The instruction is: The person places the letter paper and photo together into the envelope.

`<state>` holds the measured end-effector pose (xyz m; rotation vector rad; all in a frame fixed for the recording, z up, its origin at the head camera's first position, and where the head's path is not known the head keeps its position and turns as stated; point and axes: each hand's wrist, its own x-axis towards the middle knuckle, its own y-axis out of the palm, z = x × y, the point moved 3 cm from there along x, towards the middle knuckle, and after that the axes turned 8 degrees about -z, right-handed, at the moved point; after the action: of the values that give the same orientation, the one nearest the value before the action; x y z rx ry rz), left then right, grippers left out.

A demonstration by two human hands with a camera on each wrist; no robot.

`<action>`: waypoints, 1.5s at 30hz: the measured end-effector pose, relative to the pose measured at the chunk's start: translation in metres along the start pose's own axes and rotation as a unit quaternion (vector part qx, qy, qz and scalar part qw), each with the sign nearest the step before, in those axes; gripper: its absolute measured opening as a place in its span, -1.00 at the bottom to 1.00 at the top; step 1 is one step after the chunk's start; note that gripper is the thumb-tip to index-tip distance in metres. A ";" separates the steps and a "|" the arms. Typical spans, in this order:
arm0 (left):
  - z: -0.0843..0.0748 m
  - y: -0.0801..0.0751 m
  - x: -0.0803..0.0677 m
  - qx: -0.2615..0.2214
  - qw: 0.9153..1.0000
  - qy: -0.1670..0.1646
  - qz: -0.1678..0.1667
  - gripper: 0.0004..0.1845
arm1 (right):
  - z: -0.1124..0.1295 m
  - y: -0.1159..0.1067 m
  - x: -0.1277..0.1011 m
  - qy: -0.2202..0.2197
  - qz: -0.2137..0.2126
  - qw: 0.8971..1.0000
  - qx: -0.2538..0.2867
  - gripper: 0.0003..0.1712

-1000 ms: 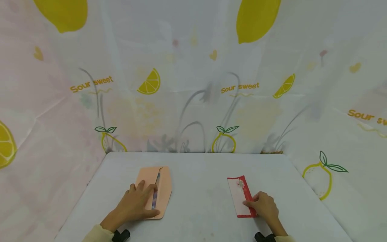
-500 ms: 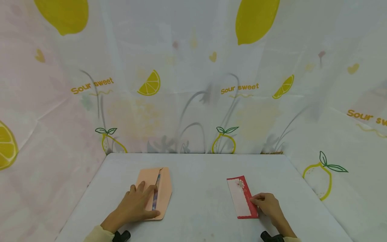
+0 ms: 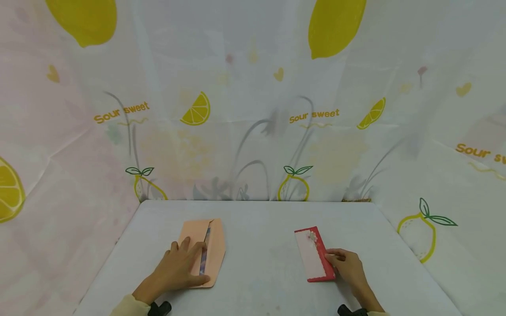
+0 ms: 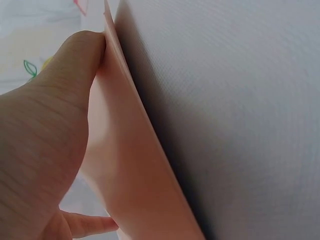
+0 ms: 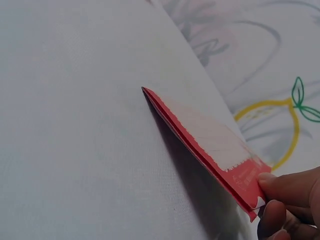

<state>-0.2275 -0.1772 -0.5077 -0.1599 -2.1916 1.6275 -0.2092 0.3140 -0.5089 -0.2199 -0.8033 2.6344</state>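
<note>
On the left of the white table lies a peach envelope [image 3: 216,245]. A patterned blue-purple strip [image 3: 204,259] shows in the gap along its flap. My left hand [image 3: 178,263] rests on this envelope with fingers spread, and the left wrist view has the thumb pressing near its edge. To the right, my right hand [image 3: 347,265] pinches a red and pale pink folded card [image 3: 310,254] by its right edge. A flower decoration marks the card's upper part. In the right wrist view the card [image 5: 205,135] is tilted, its layered edge raised over the table with a shadow below.
The white table [image 3: 257,245] spreads between the two items. Behind and at both sides hang pale cloth walls [image 3: 245,145] printed with lemons and lettering. Each wrist wears a black device, such as the one on the left wrist [image 3: 159,308].
My right thumb has shifted from the card's face to its right edge. The card has then moved slightly left and away from me. The left hand and envelope stay put.
</note>
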 end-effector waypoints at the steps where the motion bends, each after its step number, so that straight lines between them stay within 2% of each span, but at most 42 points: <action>1: 0.000 0.000 0.000 0.000 1.000 0.000 0.000 -0.14 | 0.000 0.001 0.000 0.001 -0.002 1.000 0.004 -0.60; 11: 0.000 0.000 0.000 0.005 1.000 -0.007 0.002 -0.11 | 0.000 0.014 0.001 0.017 -0.012 0.998 0.056 -0.57; 21: -0.002 0.000 0.000 0.003 1.000 -0.005 -0.003 -0.14 | 0.015 0.026 -0.004 0.023 -0.001 0.995 0.101 -0.57; 45: 0.000 -0.001 0.001 -0.004 1.000 0.001 -0.001 -0.16 | 0.045 0.062 -0.021 0.003 0.023 0.991 0.133 -0.60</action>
<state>-0.2278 -0.1770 -0.5064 -0.1625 -2.1968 1.6165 -0.2200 0.2354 -0.5058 -0.1751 -0.4419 2.7462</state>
